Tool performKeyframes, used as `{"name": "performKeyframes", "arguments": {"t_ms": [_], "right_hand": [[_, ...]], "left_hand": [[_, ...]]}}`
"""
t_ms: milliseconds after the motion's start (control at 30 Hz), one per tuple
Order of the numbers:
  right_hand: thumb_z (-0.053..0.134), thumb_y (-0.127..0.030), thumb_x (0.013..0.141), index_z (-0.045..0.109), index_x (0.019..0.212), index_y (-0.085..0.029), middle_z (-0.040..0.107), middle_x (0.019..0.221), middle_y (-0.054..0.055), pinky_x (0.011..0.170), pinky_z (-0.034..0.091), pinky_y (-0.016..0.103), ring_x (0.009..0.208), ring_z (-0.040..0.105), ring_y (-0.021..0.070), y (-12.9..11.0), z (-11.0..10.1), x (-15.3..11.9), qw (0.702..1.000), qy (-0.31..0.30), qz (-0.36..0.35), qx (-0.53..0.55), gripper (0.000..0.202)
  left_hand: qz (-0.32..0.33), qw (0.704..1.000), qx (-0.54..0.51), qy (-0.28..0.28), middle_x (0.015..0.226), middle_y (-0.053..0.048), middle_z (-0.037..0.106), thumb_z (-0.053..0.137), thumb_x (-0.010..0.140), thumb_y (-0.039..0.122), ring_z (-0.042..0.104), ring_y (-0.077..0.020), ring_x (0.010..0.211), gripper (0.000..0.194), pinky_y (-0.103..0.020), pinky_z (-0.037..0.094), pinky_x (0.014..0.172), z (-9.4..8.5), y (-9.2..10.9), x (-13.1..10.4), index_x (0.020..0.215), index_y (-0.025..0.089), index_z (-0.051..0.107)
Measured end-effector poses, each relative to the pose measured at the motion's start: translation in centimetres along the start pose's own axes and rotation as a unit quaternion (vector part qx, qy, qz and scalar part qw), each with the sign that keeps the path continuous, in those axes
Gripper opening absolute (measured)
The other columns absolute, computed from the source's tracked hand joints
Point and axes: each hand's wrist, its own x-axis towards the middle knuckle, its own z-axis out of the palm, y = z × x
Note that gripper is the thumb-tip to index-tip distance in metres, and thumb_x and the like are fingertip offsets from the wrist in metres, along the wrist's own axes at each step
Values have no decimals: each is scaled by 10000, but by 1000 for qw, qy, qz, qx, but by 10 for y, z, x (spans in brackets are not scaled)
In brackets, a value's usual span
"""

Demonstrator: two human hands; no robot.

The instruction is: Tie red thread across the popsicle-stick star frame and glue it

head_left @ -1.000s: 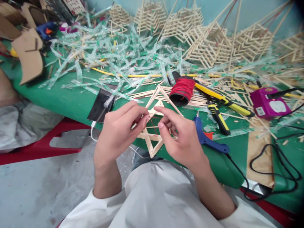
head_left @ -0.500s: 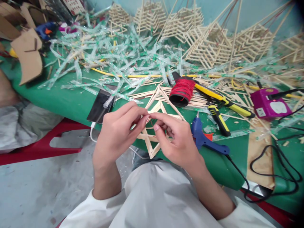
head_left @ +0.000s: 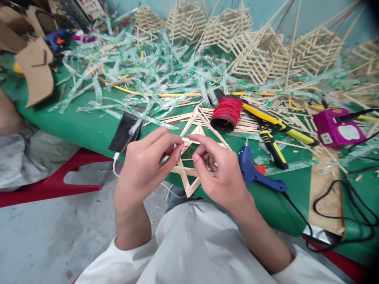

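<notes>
A star-shaped frame of pale wooden sticks (head_left: 186,182) lies under both hands at the table's front edge. My left hand (head_left: 151,159) is closed over its left side, thumb and index finger pinched together on a thin red thread (head_left: 186,147). Across the frame's middle the thread runs between the sticks. My right hand (head_left: 220,167) hovers over the right side, its thumb and index finger apart and the other fingers curled. Nothing shows between those fingertips. Behind the frame lies a spool of red thread (head_left: 227,112), and a blue glue gun (head_left: 250,167) rests right of my right hand.
Yellow-black pliers (head_left: 274,150) and a purple box with a cord (head_left: 337,128) are at right. Plastic strips (head_left: 142,75) and stick frames (head_left: 263,55) fill the back. A phone (head_left: 124,132) with a white cable lies left. Another person's leg (head_left: 26,157) shows at far left.
My right index finger and thumb have moved slightly away from my left fingertips, leaving a gap where the red thread shows. The stick frame has stayed in place.
</notes>
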Motion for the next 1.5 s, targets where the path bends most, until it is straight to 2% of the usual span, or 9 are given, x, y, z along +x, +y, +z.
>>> {"name": "performKeyframes", "arguments": {"t_ms": [100, 267, 467, 633, 733, 833, 1033, 1367, 1500], "right_hand": [[556, -142, 922, 622, 1246, -181, 619, 767, -32, 569, 429, 229, 598, 518, 78, -2, -1, -3, 999, 21, -4, 41, 333], [671, -231, 914, 681, 1004, -203, 585, 711, -36, 499, 411, 207, 571, 514, 71, -6, -6, -9, 976, 67, 47, 201, 95], [606, -302, 966, 746, 1054, -199, 569, 642, -24, 446, 340, 200, 533, 477, 72, -2, -20, -10, 926, 15, 97, 365, 195], [586, -303, 950, 770, 1048, -218, 700, 1074, 92, 520, 434, 244, 911, 640, 183, 3, -22, -11, 954, 53, 28, 292, 225], [539, -367, 975, 708, 1141, -226, 683, 1284, 114, 534, 486, 266, 1014, 677, 223, 1, -19, -13, 955, 7, 22, 295, 276], [526, -420, 984, 646, 1176, -216, 731, 1128, 110, 505, 460, 260, 860, 696, 194, -1, -16, -15, 942, -20, 55, 330, 305], [592, -303, 960, 678, 994, -197, 608, 757, 12, 542, 449, 251, 666, 565, 127, 1, -19, -19, 945, 61, 56, 315, 141], [604, -186, 964, 719, 1085, -214, 598, 766, -6, 617, 496, 240, 688, 571, 107, 1, -49, -33, 988, 58, 64, 128, 169], [627, -179, 950, 736, 1157, -219, 631, 798, 13, 627, 518, 247, 714, 596, 115, 3, -56, -36, 980, 37, 69, 185, 238]], "left_hand": [[0, 1000, -2, -1, 743, 32, 527, 586, 969, 130, 494, -55, 613, 75, -185, 390, 557, 0, 0, 0, 921, 165, 631], [-1, 1000, 2, -1, 739, 30, 543, 580, 966, 122, 491, -60, 609, 97, -186, 390, 554, 0, 1, 0, 902, 175, 629], [6, 1000, -1, -2, 755, 29, 561, 575, 961, 104, 481, -58, 609, 101, -186, 394, 561, 0, 1, 1, 909, 172, 629], [4, 1000, -1, -6, 753, 31, 555, 572, 959, 96, 494, -61, 612, 107, -190, 397, 561, 1, 2, 1, 910, 175, 625], [-2, 1000, -1, -7, 742, 29, 556, 568, 962, 109, 498, -67, 607, 111, -197, 396, 556, 1, 3, 1, 899, 180, 626], [-8, 1000, 4, -6, 743, 22, 576, 562, 965, 116, 506, -70, 603, 120, -202, 394, 550, 0, 4, 2, 888, 181, 627], [1, 1000, 10, -3, 734, 30, 560, 574, 958, 101, 493, -63, 599, 118, -188, 391, 556, 1, 4, 2, 884, 180, 620], [-4, 1000, -4, -5, 751, 32, 547, 588, 935, 78, 466, -63, 597, 118, -203, 384, 559, 1, 2, 1, 894, 183, 624], [-6, 1000, -2, -7, 751, 29, 542, 589, 933, 75, 457, -62, 594, 117, -208, 381, 563, 1, 3, 2, 884, 177, 623]]}}
